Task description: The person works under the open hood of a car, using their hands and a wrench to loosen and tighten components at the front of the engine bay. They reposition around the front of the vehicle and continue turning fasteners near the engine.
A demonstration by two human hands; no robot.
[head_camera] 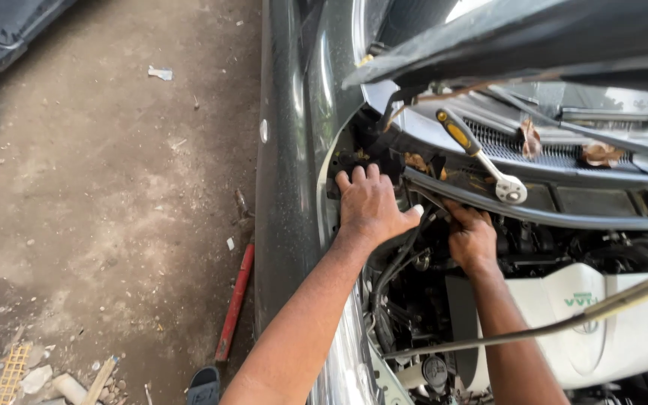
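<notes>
The left hand (369, 206) lies flat, fingers spread, on the fender edge (329, 196). The right hand (471, 236) reaches under the cowl (564, 219); its grip is hidden. A ratchet (481, 156) rests on the cowl above.

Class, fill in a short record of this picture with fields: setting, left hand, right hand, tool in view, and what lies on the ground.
Setting: open engine bay of a dark car, hood propped by a rod
Left hand: left hand pressed flat on the fender edge by the cowl
Right hand: right hand reaching under the cowl panel; fingers hidden
Tool in view: ratchet wrench, yellow and black handle, resting on the cowl
Engine: white engine cover
Ground: red bar on dirt beside the car
</notes>
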